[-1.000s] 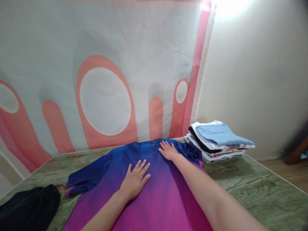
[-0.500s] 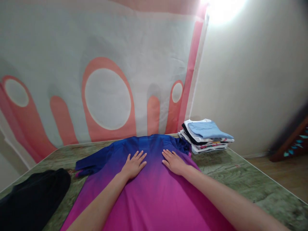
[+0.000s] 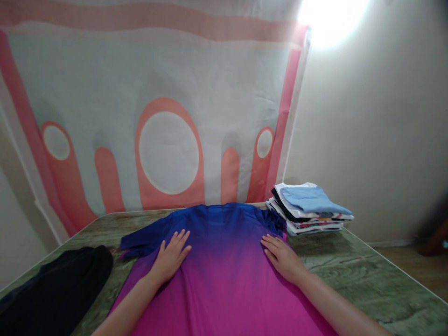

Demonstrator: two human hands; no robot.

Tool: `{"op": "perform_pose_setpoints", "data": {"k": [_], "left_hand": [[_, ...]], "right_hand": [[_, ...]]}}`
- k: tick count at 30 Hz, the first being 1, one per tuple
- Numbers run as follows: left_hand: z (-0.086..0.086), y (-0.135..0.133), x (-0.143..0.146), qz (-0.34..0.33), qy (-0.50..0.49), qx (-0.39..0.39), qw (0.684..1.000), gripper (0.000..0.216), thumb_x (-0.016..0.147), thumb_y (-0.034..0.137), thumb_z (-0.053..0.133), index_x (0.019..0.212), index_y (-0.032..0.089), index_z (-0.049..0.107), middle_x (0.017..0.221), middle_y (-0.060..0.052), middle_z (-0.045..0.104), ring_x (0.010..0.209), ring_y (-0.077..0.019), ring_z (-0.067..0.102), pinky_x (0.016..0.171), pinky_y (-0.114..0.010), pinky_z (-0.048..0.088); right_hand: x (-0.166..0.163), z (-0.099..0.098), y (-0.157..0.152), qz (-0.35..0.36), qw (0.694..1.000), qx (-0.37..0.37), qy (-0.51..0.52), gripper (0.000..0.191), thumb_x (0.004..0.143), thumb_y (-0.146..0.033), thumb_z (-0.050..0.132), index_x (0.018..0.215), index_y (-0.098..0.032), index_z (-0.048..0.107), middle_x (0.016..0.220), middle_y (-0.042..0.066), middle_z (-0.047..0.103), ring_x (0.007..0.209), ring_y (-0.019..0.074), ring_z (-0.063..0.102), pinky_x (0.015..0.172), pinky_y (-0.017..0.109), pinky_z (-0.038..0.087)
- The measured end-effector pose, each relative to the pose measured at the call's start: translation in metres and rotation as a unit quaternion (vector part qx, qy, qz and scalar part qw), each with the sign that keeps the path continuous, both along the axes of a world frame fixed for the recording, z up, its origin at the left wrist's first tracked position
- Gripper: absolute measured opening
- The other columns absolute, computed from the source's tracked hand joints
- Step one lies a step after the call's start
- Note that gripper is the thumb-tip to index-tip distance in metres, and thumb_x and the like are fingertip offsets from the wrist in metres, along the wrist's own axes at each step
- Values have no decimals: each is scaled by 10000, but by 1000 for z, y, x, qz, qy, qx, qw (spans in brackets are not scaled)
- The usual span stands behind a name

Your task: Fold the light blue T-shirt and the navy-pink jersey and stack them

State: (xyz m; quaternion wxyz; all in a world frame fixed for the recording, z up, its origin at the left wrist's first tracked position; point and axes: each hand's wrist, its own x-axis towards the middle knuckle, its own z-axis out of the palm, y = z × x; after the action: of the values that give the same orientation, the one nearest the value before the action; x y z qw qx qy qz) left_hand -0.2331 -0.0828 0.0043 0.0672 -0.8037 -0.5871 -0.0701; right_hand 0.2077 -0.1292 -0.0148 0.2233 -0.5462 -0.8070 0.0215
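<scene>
The left hand point(image 3: 171, 257) and right hand point(image 3: 284, 259) lie flat, unclenched, on a blue-and-pink shirt point(image 3: 224, 284) — folded clothes point(image 3: 311, 200) beyond the right one.

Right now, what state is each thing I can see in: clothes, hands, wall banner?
Blue-and-pink shirt: spread out, lightly creased
Sleeve near the stack: bunched up
Clothes stack: folded, piled, edges uneven
Light blue cloth: folded, on top of the stack
Black cloth: lying down; whether folded, unclear
Left hand: open, palm down on shirt
Right hand: likewise
Wall banner: hanging, slightly wrinkled
</scene>
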Motion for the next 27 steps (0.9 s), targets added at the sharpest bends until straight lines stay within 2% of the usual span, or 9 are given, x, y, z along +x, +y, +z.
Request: {"op": "perform_pose_setpoints", "data": {"k": [3, 6, 10, 13, 16, 19, 22, 27], "left_hand": [[-14, -7, -52, 25, 9, -9, 1000, 596, 979, 486, 222, 1499, 197, 259, 1546, -72, 263, 1431, -240, 220, 1129, -461, 214], [-14, -5, -77, 36, 8, -20, 999, 605, 972, 516, 226, 1496, 217, 263, 1554, -56, 243, 1437, -240, 200, 1126, -485, 205], [0, 13, -81, 40, 3, -45, 998, 582, 969, 526, 227, 1496, 279, 239, 1559, -37, 228, 1438, -249, 193, 1100, -540, 220], [11, 28, -78, 46, 14, -45, 998, 543, 977, 470, 228, 1492, 299, 240, 1558, -32, 233, 1439, -254, 191, 1081, -564, 236], [18, 29, -66, 71, 43, -28, 996, 515, 977, 392, 249, 1480, 283, 285, 1551, -54, 252, 1437, -286, 184, 1058, -623, 220], [15, 9, -47, 75, 62, 4, 995, 531, 975, 383, 265, 1486, 240, 276, 1559, -71, 217, 1444, -306, 140, 1054, -668, 164], [3, -23, -38, 37, 39, -11, 998, 566, 979, 442, 245, 1505, 239, 197, 1566, -60, 188, 1446, -275, 149, 1087, -610, 183], [-10, -61, -58, 3, 11, -40, 999, 539, 980, 473, 252, 1494, 321, 201, 1563, -13, 211, 1440, -251, 184, 1120, -548, 170]], "right_hand": [[1, -6, 5, 21, 1000, 2, 1, 479, 969, -418, 344, 1390, -230, 476, 1451, 72, 446, 1352, 237, 387, 1121, 486, 298], [-4, -8, 15, 26, 1000, -3, -5, 493, 971, -440, 342, 1404, -234, 454, 1472, 80, 413, 1370, 236, 358, 1123, 489, 280], [-18, -4, 31, 19, 1000, -14, -16, 493, 974, -432, 329, 1406, -227, 450, 1478, 80, 405, 1380, 223, 340, 1124, 470, 268], [-24, 0, 38, 5, 1000, -9, -19, 487, 977, -420, 320, 1396, -215, 463, 1478, 87, 405, 1380, 217, 338, 1128, 463, 254], [-19, 1, 40, 15, 1000, -15, -20, 488, 977, -418, 328, 1407, -220, 448, 1482, 87, 399, 1385, 216, 330, 1131, 465, 250], [-4, 0, 35, 46, 998, -25, -18, 483, 975, -407, 342, 1418, -236, 430, 1487, 77, 392, 1386, 218, 328, 1130, 472, 260], [13, 0, 27, 69, 997, -21, -4, 475, 971, -397, 369, 1418, -248, 430, 1480, 69, 405, 1378, 216, 344, 1134, 467, 268], [29, -6, 11, 70, 998, -2, 4, 452, 974, -365, 375, 1409, -263, 442, 1460, 62, 437, 1362, 217, 371, 1131, 479, 288]]}}
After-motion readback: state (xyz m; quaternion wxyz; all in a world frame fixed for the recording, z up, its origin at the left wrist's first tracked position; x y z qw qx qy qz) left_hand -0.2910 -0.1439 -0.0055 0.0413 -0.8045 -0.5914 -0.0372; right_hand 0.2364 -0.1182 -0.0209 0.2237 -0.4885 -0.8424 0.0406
